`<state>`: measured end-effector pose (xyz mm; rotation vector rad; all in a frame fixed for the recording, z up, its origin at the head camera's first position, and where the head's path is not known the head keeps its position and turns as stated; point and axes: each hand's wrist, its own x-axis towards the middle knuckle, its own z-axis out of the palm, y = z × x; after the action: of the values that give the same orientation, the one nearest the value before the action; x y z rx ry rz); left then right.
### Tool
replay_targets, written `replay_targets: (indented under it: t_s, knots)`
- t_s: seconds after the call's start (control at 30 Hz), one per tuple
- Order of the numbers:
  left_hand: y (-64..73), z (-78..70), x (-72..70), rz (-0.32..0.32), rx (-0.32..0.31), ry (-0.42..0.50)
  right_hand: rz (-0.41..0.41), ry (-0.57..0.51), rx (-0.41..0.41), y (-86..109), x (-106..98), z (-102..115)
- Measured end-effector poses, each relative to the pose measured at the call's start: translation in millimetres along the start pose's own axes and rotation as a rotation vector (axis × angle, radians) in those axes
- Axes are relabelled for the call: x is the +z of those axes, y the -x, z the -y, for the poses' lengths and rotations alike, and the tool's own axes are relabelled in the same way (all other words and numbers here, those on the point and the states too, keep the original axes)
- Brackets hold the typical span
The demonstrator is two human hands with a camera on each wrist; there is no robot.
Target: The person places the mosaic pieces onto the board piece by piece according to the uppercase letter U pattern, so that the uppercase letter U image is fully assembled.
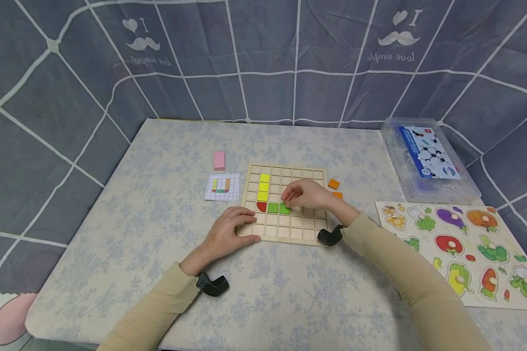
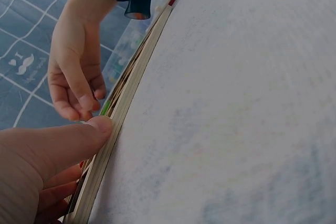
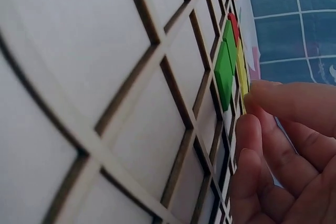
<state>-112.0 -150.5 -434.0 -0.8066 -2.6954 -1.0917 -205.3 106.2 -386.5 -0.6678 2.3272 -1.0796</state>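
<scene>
A wooden grid board lies on the table. My left hand holds its near-left corner, the thumb along the near edge and the fingers over the left side. In one column sit several yellow tiles, with a red rounded tile below them. Two green tiles continue to the right from the red one. Just above the second green tile hovers my right hand, fingers bent and loosely together. No tile shows between its fingertips in the right wrist view.
Left of the board lie a pattern card and a pink block. Orange tiles lie by its right edge. Farther right are a clear plastic box and a vegetable puzzle board. A patterned curtain hangs behind the table.
</scene>
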Motion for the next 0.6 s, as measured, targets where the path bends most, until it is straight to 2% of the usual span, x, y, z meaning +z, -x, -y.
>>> replay_targets:
  t_s: [0.33, 0.6]
  knots:
    - [-0.1, 0.1, -0.3, -0.003, 0.002, 0.006, -0.024, -0.065, -0.008, 20.7, -17.0, -6.1]
    - [-0.2, 0.4, 0.0, -0.001, 0.002, 0.004, -0.077, -0.031, 0.04, 50.6, -38.7, -7.8]
